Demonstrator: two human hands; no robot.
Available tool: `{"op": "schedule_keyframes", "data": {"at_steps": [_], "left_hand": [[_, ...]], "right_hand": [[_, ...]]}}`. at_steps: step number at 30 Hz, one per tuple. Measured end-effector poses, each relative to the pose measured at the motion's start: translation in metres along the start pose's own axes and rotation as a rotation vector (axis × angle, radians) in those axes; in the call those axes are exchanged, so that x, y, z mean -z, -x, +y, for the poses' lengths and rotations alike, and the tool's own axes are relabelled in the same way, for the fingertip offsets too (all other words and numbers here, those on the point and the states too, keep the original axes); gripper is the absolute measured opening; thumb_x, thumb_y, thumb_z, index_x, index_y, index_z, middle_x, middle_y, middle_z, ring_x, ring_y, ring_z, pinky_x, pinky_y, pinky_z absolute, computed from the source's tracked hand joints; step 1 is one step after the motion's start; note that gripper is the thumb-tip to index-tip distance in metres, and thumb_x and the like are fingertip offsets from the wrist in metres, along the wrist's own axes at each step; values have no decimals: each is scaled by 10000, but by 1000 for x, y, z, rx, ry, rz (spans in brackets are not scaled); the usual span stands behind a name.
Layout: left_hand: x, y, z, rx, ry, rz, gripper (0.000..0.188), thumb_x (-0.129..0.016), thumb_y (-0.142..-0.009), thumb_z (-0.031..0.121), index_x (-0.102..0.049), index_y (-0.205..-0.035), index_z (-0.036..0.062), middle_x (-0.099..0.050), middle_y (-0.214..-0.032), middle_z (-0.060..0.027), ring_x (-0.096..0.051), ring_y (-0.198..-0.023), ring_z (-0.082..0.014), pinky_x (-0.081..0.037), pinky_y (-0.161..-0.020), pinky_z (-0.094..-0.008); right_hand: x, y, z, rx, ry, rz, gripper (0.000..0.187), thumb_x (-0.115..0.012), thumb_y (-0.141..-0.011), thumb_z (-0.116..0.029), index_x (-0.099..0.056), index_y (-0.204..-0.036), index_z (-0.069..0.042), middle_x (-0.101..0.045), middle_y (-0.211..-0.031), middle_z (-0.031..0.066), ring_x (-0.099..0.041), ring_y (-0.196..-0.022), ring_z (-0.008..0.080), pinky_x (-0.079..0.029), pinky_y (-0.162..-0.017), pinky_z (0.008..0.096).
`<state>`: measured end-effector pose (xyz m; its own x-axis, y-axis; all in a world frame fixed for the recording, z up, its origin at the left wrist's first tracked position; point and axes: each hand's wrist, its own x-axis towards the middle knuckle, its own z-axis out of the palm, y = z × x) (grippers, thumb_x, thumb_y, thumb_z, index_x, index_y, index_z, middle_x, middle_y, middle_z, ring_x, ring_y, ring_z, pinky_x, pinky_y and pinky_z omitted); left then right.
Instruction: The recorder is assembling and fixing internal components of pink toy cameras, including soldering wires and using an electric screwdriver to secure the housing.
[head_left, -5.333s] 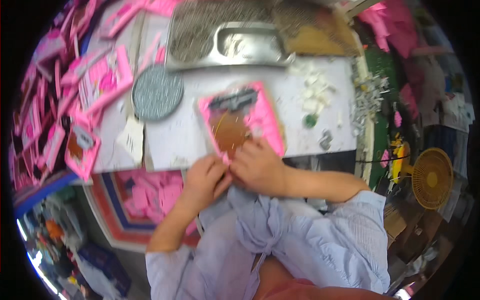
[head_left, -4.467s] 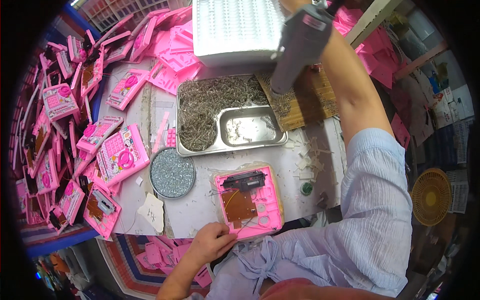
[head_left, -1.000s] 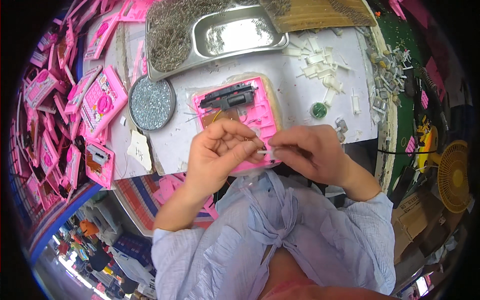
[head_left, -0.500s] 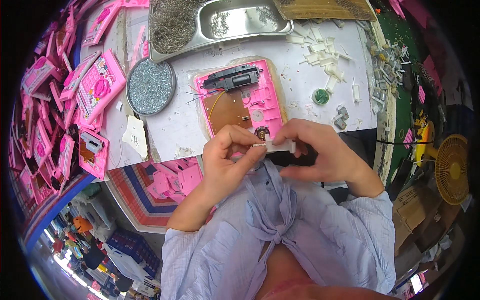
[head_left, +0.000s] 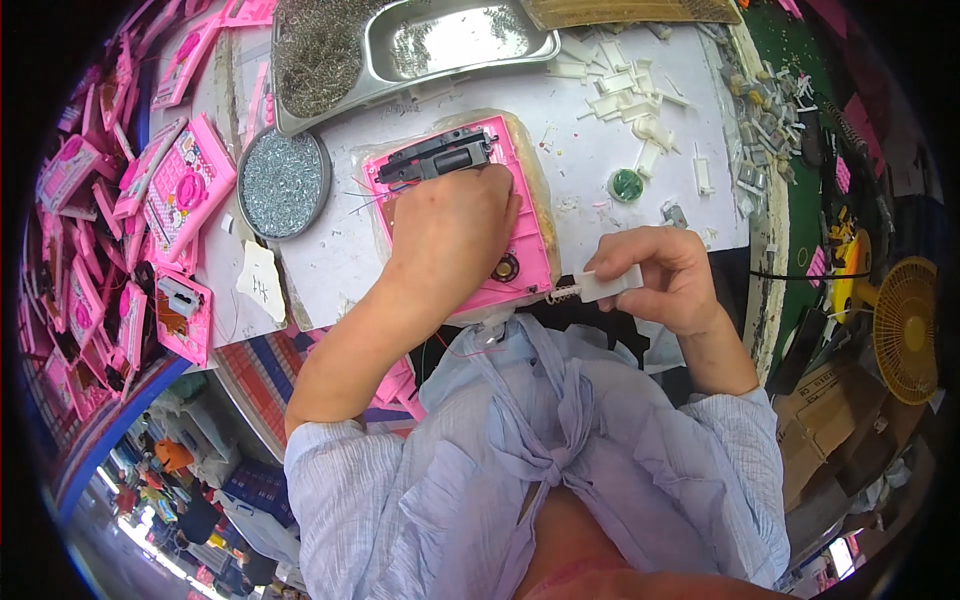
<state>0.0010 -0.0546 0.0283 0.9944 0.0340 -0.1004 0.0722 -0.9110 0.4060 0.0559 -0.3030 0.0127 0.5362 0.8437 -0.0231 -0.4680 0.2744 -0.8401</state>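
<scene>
My right hand (head_left: 665, 275) pinches a white plastic slider piece (head_left: 610, 284) with a small coil spring (head_left: 564, 293) at its left end, just off the near right corner of a pink toy housing (head_left: 535, 235). Over that open housing my left hand (head_left: 450, 225) is closed, its fingers curled down below the black module (head_left: 435, 155); the fingertips and anything in them are hidden. A round speaker-like part (head_left: 506, 267) shows near the housing's near edge. My left hand and wrist cover most of the brown board inside.
A round tray of small screws (head_left: 284, 185) stands left of the housing. Behind is a steel tray (head_left: 460, 40) with a heap of springs (head_left: 320, 55). White plastic pieces (head_left: 630, 100) lie at the back right, near a green round container (head_left: 625, 185). Pink housings (head_left: 190, 185) pile up at left.
My left hand has let go of the white piece and moved forward onto the housing. My right hand has shifted right, still holding the piece, whose spring now shows.
</scene>
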Motion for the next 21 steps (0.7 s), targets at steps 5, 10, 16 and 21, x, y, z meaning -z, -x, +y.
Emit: {"op": "schedule_keyframes", "data": {"at_steps": [5, 10, 16, 21], "left_hand": [[-1, 10, -7, 35, 327, 48, 158, -770, -866, 176, -733, -931, 37, -715, -771, -148, -689, -639, -292, -556, -636, -391], [-8, 17, -5, -189, 155, 169, 152, -769, -867, 184, -735, -928, 49, -720, -797, -124, -693, -673, -283, -551, -630, -386], [-13, 16, 2, -131, -66, -12, 161, -754, -865, 198, -723, -931, 55, -702, -781, -125, -678, -698, -317, -536, -625, -422], [3, 20, -11, -33, 366, 119, 123, -750, -880, 132, -711, -918, 21, -699, -752, -110, -686, -636, -238, -536, -593, -345]], "right_hand": [[7, 5, -9, -65, -141, 10, 393, -745, -819, 119, -647, -1198, 84, -698, -1152, 167, -692, -1056, 230, -547, -954, 358], [12, 2, -5, -37, -22, 28, 397, -777, -820, 80, -654, -1197, 73, -698, -1164, 167, -705, -1036, 238, -560, -943, 365], [12, -3, -11, 41, 464, 59, 393, -764, -834, 46, -680, -1216, 20, -717, -1186, 133, -704, -1016, 215, -550, -920, 342], [5, -20, -16, 127, 1029, 35, 328, -760, -804, -1, -698, -1126, -4, -720, -1176, 157, -685, -1061, 320, -538, -933, 413]]}}
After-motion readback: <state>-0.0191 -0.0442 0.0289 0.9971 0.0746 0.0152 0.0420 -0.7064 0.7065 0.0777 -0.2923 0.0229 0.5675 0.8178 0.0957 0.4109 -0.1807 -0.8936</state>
